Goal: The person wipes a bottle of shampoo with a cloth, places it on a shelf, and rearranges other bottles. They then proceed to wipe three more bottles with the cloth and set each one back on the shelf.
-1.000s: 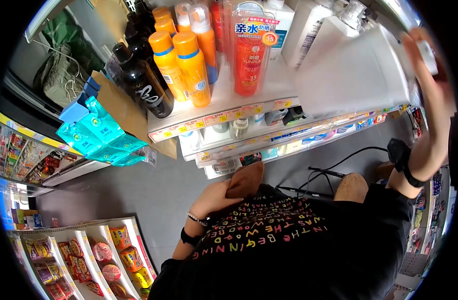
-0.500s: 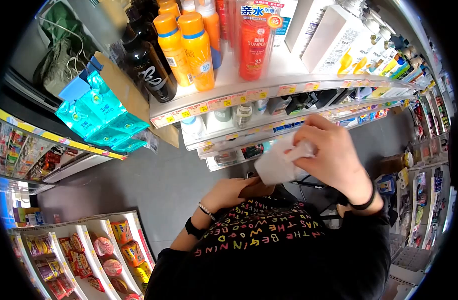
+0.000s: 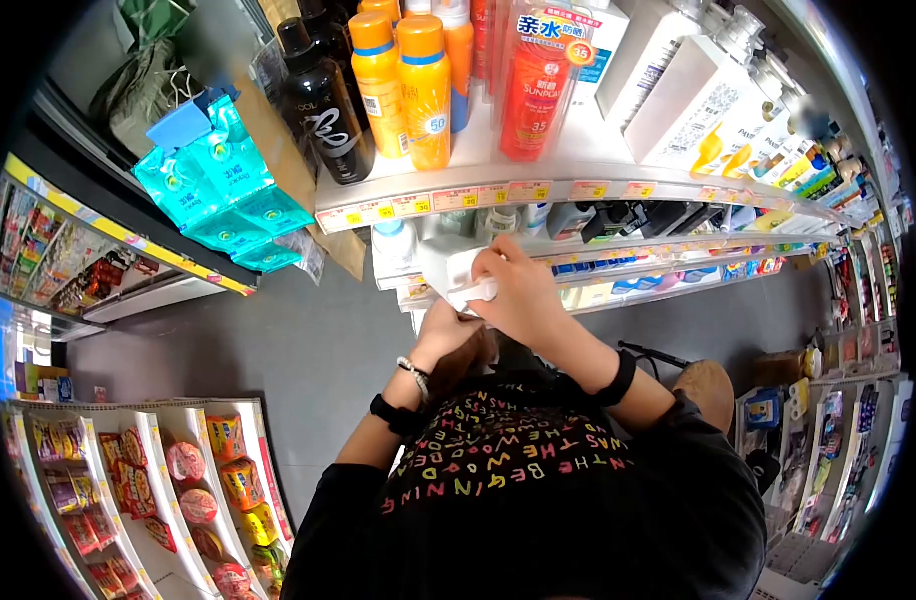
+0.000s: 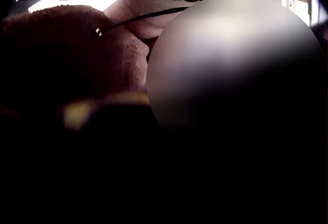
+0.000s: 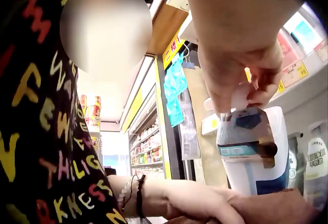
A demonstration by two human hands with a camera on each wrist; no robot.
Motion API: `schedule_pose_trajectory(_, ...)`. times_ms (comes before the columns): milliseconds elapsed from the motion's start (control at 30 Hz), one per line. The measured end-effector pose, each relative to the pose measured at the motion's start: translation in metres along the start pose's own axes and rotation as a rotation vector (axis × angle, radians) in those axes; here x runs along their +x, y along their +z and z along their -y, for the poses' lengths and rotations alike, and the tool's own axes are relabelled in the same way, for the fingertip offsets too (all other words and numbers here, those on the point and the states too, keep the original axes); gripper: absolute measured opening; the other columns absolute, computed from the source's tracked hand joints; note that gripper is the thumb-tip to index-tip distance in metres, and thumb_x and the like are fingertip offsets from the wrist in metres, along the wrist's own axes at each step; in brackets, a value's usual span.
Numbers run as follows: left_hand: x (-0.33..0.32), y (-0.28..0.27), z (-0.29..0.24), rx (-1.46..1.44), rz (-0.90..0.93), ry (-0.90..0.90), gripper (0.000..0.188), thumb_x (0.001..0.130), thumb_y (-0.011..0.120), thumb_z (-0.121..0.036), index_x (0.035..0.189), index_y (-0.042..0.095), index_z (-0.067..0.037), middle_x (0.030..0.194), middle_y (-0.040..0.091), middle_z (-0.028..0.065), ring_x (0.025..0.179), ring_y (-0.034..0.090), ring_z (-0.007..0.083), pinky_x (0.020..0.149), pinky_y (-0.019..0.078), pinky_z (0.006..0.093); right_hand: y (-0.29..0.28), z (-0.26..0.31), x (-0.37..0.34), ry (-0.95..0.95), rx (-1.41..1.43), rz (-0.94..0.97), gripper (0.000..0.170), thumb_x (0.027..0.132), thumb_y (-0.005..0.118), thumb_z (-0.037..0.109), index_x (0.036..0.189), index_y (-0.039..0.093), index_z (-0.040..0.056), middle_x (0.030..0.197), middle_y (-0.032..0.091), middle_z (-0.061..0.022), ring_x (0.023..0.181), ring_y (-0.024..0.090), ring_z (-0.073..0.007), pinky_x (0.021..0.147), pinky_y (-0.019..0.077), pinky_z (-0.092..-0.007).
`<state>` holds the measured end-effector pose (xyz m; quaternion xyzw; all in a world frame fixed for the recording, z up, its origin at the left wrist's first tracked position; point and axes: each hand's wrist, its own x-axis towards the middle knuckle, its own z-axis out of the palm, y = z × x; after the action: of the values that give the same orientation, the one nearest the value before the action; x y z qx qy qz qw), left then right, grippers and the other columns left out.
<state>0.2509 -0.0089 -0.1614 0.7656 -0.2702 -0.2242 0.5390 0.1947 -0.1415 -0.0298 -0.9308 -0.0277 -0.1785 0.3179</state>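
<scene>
In the head view my right hand (image 3: 518, 290) grips the top of a white pump bottle (image 3: 446, 262), held in front of the shelf edge. The right wrist view shows the bottle (image 5: 246, 175) hanging below the fingers, with a blue and white label. Just under it is my left hand (image 3: 444, 334), holding a brown cloth (image 3: 466, 362) with its fingers curled round it. The cloth (image 5: 279, 207) lies close against the bottle's base in the right wrist view. Brown terry fabric fills part of the dark left wrist view.
A shop shelf (image 3: 578, 165) carries yellow spray cans (image 3: 425, 100), a black bottle (image 3: 328, 125), a red sunscreen pack (image 3: 533, 100) and white boxes (image 3: 683, 110). Teal sachets (image 3: 218, 195) hang at its left end. A snack rack (image 3: 153, 480) stands at lower left.
My right hand has come down and left from the far right of the shelf, bringing the white pump bottle to the left hand. The left hand has moved up slightly with the cloth.
</scene>
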Motion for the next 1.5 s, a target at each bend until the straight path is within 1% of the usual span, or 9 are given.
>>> schedule_pose_trajectory(267, 0.032, -0.014, 0.013, -0.218, -0.050, -0.034, 0.046, 0.075, 0.069, -0.013, 0.117, 0.054, -0.004, 0.111, 0.061, 0.0087, 0.104, 0.057, 0.0201, 0.086, 0.0469, 0.0327, 0.022, -0.020, 0.019, -0.016, 0.064, 0.021, 0.032, 0.068, 0.071, 0.013, 0.092, 0.052, 0.0076, 0.097, 0.048, -0.0091, 0.076, 0.058, -0.0337, 0.063, 0.0477, -0.0429)
schedule_pose_trajectory(300, 0.037, -0.021, 0.012, -0.205, 0.084, -0.140, 0.054, 0.081, 0.066, -0.019, 0.127, 0.044, -0.002, 0.123, 0.054, 0.0109, 0.115, 0.051, 0.0203, 0.092, 0.0446, 0.0322, 0.025, -0.021, 0.020, -0.001, 0.086, 0.039, 0.031, 0.069, 0.071, 0.013, 0.092, 0.052, 0.0074, 0.097, 0.048, -0.0095, 0.077, 0.058, -0.0342, 0.064, 0.0479, -0.0431)
schedule_pose_trajectory(400, 0.043, -0.013, 0.034, -0.288, -0.077, -0.045, 0.041, 0.079, 0.067, -0.014, 0.116, 0.054, -0.003, 0.112, 0.060, 0.0075, 0.104, 0.057, 0.0189, 0.086, 0.0466, 0.0317, 0.032, -0.025, 0.024, 0.020, 0.119, 0.070, 0.030, 0.070, 0.070, 0.011, 0.093, 0.051, 0.0070, 0.098, 0.048, -0.0105, 0.078, 0.058, -0.0353, 0.066, 0.0484, -0.0434)
schedule_pose_trajectory(733, 0.055, 0.000, 0.031, -0.383, -0.116, -0.172, 0.051, 0.079, 0.067, -0.007, 0.125, 0.044, 0.000, 0.122, 0.052, 0.0106, 0.109, 0.053, 0.0189, 0.090, 0.0448, 0.0321, 0.063, -0.052, 0.052, 0.007, 0.041, 0.093, 0.030, 0.075, 0.066, 0.010, 0.102, 0.057, 0.0035, 0.103, 0.056, -0.0196, 0.085, 0.059, -0.0389, 0.072, 0.0491, -0.0448)
schedule_pose_trajectory(900, 0.054, -0.007, 0.018, -0.281, 0.079, -0.194, 0.058, 0.077, 0.068, -0.001, 0.127, 0.040, 0.002, 0.118, 0.054, 0.0123, 0.103, 0.057, 0.0186, 0.086, 0.0476, 0.0308, 0.073, -0.057, 0.062, -0.018, 0.049, 0.056, 0.028, 0.076, 0.064, 0.012, 0.101, 0.059, -0.0009, 0.093, 0.059, -0.0247, 0.084, 0.058, -0.0403, 0.072, 0.0488, -0.0455)
schedule_pose_trajectory(1200, 0.046, -0.015, 0.017, -0.478, 0.030, -0.181, 0.063, 0.079, 0.055, 0.015, 0.134, 0.027, 0.004, 0.122, 0.052, 0.0133, 0.113, 0.054, 0.0222, 0.095, 0.0459, 0.0316, 0.079, -0.065, 0.064, 0.040, 0.029, 0.078, 0.025, 0.077, 0.060, 0.011, 0.094, 0.057, -0.0061, 0.089, 0.058, -0.0274, 0.082, 0.057, -0.0419, 0.072, 0.0470, -0.0472)
schedule_pose_trajectory(1267, 0.044, -0.013, 0.025, -0.465, 0.024, -0.178, 0.061, 0.079, 0.054, 0.015, 0.133, 0.028, 0.005, 0.123, 0.051, 0.0133, 0.113, 0.054, 0.0222, 0.095, 0.0459, 0.0318, 0.078, -0.063, 0.060, -0.088, 0.023, -0.077, 0.026, 0.076, 0.060, 0.011, 0.096, 0.056, -0.0060, 0.092, 0.057, -0.0271, 0.085, 0.056, -0.0421, 0.076, 0.0460, -0.0476)
schedule_pose_trajectory(1400, 0.045, -0.016, 0.032, -0.494, 0.018, -0.186, 0.065, 0.079, 0.059, 0.011, 0.135, 0.026, 0.007, 0.127, 0.049, 0.0135, 0.116, 0.052, 0.0206, 0.097, 0.0436, 0.0311, 0.066, -0.060, 0.047, -0.130, -0.010, -0.062, 0.044, 0.077, 0.061, 0.012, 0.116, 0.050, -0.0040, 0.112, 0.051, -0.0265, 0.109, 0.047, -0.0425, 0.093, 0.0394, -0.0463)
schedule_pose_trajectory(1500, 0.048, -0.012, 0.049, -0.416, -0.072, 0.032, 0.071, 0.078, 0.061, 0.009, 0.139, 0.024, 0.006, 0.138, 0.039, 0.0140, 0.125, 0.042, 0.0208, 0.103, 0.0371, 0.0321, 0.053, -0.063, 0.038, -0.126, 0.003, 0.052, 0.055, 0.078, 0.060, 0.013, 0.127, 0.042, -0.0024, 0.127, 0.043, -0.0258, 0.119, 0.039, -0.0446, 0.101, 0.0342, -0.0469)
